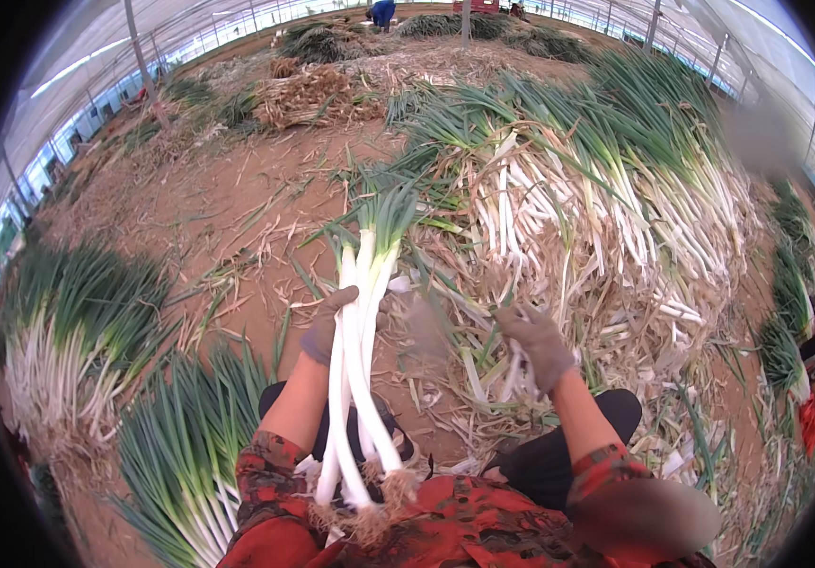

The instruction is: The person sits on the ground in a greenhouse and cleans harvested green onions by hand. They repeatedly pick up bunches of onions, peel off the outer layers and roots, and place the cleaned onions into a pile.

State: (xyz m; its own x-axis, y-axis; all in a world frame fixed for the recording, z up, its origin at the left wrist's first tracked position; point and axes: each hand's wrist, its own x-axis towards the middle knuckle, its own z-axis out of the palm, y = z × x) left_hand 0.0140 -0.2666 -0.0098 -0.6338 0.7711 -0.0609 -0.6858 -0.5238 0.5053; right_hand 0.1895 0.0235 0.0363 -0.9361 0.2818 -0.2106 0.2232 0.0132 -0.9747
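Note:
My left hand (326, 326), in a brownish work glove, is shut around a few long green onions (365, 291). Their white stalks run down towards my lap, with the brown roots (372, 515) lowest and the green leaves pointing away from me. The stalks look smooth and white. Apart from them, on the right, my gloved right hand (537, 346) hovers over or touches loose peelings (475, 373). Its fingers are curled, and pale strips show beneath them; whether it grips any is unclear. The nearest pile of unsorted green onions (606, 199) lies ahead of this hand.
Bunches of green onions lie close on my left (187, 447) and farther left (81, 341). A heap with brown roots (315, 96) lies ahead on the bare soil (237, 177). Metal posts (139, 53) support the plastic greenhouse. A person (382, 13) bends over far off; another is partly visible at right.

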